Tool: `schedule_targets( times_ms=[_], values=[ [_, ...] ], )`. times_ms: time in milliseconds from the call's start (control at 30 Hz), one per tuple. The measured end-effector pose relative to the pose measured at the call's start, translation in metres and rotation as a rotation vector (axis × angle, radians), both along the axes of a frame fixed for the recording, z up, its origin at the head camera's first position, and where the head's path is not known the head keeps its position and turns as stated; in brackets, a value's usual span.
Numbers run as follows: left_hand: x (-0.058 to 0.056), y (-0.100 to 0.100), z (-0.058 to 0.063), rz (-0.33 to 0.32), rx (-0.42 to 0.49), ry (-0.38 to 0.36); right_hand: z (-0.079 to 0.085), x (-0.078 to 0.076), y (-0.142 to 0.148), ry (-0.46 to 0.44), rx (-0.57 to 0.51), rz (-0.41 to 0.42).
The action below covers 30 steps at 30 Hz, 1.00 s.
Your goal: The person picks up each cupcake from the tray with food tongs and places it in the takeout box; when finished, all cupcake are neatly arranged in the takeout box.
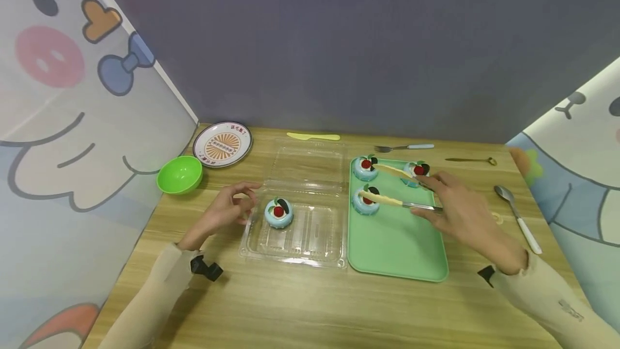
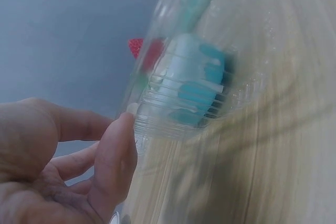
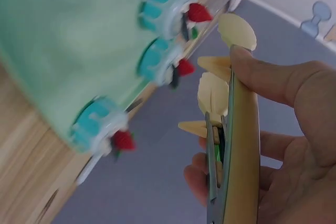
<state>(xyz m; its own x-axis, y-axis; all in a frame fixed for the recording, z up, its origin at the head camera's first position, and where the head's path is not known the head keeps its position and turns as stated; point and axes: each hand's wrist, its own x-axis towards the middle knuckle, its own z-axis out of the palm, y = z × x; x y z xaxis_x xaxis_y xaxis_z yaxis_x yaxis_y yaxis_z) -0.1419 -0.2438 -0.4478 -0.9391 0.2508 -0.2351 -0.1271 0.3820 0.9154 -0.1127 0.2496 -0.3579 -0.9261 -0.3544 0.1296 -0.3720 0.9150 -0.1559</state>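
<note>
Cream-tipped tongs [image 1: 386,199], gripped by the right hand [image 1: 457,206], could dislodge a blue cake [image 1: 362,175]'s berry [image 1: 365,164] if closed too high, while the left hand [image 1: 227,209] seemingly pinches the clear container [image 1: 295,259].

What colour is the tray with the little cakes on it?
The tray is light green; the head view shows it best.

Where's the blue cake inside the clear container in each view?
Head: the blue cake sits left of centre, in the clear plastic container.
Left wrist: just right of centre, through the container's wall.
Right wrist: not in it.
Shared landmark: that container, in head and left wrist.
</note>
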Motion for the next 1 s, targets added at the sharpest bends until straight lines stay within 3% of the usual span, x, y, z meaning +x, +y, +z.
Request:
schedule_targets(
  times_ms=[233,400,633,1000],
  values=[
    [-0.001,-0.001,0.001,-0.003,-0.01,0.01,-0.009,0.011,0.022,0.011,0.003,0.032],
    [-0.001,-0.002,-0.001,-0.002,-0.01,0.01,-0.018,0.014,0.021,-0.039,0.011,0.018],
    [-0.001,-0.001,-0.002,-0.006,-0.004,0.006,-0.029,0.009,0.012,-0.08,0.012,0.012],
    [-0.001,0.0,-0.002,-0.006,-0.004,0.015,-0.037,0.005,0.007,-0.044,-0.008,0.051]
  ],
)
